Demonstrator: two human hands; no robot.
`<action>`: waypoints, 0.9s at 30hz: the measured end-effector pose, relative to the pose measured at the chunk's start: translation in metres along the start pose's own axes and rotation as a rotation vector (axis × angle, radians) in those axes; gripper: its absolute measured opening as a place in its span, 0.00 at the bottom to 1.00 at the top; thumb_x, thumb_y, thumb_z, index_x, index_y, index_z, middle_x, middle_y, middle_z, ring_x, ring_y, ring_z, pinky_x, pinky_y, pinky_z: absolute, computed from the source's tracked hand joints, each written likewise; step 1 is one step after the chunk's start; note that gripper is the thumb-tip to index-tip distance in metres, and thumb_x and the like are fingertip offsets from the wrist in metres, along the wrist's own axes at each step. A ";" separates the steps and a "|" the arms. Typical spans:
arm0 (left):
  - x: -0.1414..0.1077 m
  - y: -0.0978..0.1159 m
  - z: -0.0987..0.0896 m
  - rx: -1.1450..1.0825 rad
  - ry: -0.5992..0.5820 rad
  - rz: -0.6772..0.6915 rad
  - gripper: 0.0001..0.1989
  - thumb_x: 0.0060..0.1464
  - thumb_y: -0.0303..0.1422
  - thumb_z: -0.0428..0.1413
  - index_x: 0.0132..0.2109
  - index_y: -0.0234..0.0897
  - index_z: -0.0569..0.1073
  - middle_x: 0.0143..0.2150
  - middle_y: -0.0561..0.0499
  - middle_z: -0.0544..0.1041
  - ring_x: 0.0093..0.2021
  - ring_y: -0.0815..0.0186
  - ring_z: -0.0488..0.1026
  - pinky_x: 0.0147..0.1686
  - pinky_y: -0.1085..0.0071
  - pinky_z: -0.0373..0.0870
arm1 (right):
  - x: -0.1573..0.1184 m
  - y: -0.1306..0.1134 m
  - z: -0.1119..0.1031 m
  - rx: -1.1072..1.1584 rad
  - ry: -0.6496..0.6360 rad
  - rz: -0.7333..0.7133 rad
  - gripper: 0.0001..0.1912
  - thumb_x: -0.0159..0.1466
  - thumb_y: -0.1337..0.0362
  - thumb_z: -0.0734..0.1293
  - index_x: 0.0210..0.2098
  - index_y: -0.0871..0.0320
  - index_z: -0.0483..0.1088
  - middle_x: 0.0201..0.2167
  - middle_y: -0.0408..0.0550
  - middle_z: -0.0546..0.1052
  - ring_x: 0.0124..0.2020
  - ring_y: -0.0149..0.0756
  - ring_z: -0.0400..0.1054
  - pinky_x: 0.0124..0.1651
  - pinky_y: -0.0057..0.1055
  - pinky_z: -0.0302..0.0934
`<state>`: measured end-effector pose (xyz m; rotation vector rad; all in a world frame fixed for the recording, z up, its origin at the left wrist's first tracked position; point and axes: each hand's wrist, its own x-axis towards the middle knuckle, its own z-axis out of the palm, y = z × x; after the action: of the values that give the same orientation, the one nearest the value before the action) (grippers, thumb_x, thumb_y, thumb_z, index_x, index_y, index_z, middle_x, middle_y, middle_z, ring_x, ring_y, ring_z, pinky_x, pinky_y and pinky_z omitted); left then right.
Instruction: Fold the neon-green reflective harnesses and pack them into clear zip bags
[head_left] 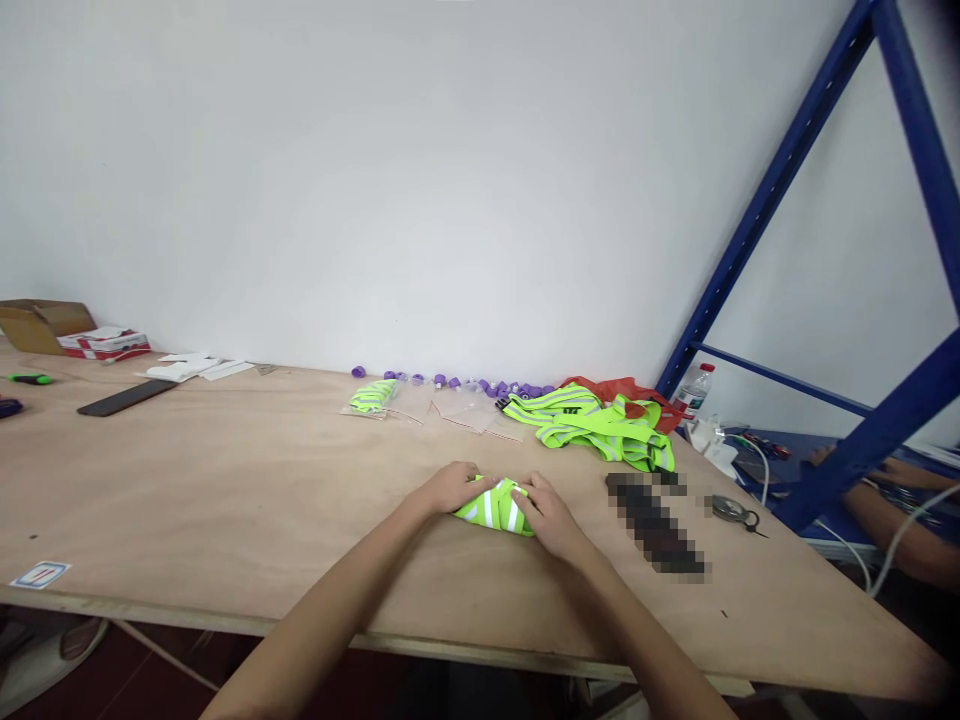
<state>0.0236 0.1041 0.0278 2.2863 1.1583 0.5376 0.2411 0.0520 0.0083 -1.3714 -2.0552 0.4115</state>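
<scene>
A folded bundle of neon yellow-green strap with silver reflective stripes [491, 507] lies on the wooden table near its front edge. My left hand [453, 488] grips its left end, thumb over the top. At the right end, my right hand [550, 510] holds it with bent fingers. Beyond my hands, to the right, is a loose heap of the same yellow-green straps [600, 425] with black buckles. A clear bag with a folded yellow-green piece inside [373, 397] sits further back, beside flat clear bags [469, 408].
Purple caps [517, 390] line the wall by a red cloth [626, 390]. A bottle [695, 390] stands near the blue metal frame [765, 190]. A round metal object [729, 508] lies right; a dark strip [127, 397] and cardboard box [45, 325] are left. Another person's arm [900, 525] shows right.
</scene>
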 end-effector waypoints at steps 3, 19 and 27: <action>0.012 -0.009 0.007 -0.030 0.033 0.028 0.24 0.64 0.50 0.45 0.42 0.36 0.76 0.41 0.48 0.80 0.40 0.63 0.75 0.40 0.70 0.69 | 0.014 0.010 0.001 -0.060 -0.005 0.026 0.17 0.70 0.58 0.57 0.30 0.57 0.70 0.35 0.48 0.71 0.41 0.39 0.69 0.46 0.34 0.64; 0.011 0.003 0.019 0.157 0.106 0.102 0.23 0.67 0.46 0.44 0.37 0.38 0.78 0.38 0.44 0.79 0.45 0.57 0.74 0.48 0.63 0.67 | 0.034 0.027 0.018 -0.310 0.019 0.078 0.13 0.69 0.69 0.57 0.33 0.57 0.71 0.35 0.48 0.76 0.40 0.37 0.67 0.44 0.30 0.57; -0.009 0.016 0.033 0.171 0.062 0.151 0.38 0.52 0.55 0.60 0.63 0.39 0.65 0.61 0.40 0.72 0.59 0.49 0.68 0.59 0.53 0.59 | 0.037 0.031 0.026 -0.231 0.074 0.129 0.13 0.68 0.67 0.57 0.27 0.55 0.65 0.31 0.48 0.74 0.38 0.38 0.66 0.42 0.30 0.54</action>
<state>0.0472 0.0800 0.0106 2.5350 1.1043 0.5902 0.2365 0.1004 -0.0163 -1.6368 -2.0083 0.1771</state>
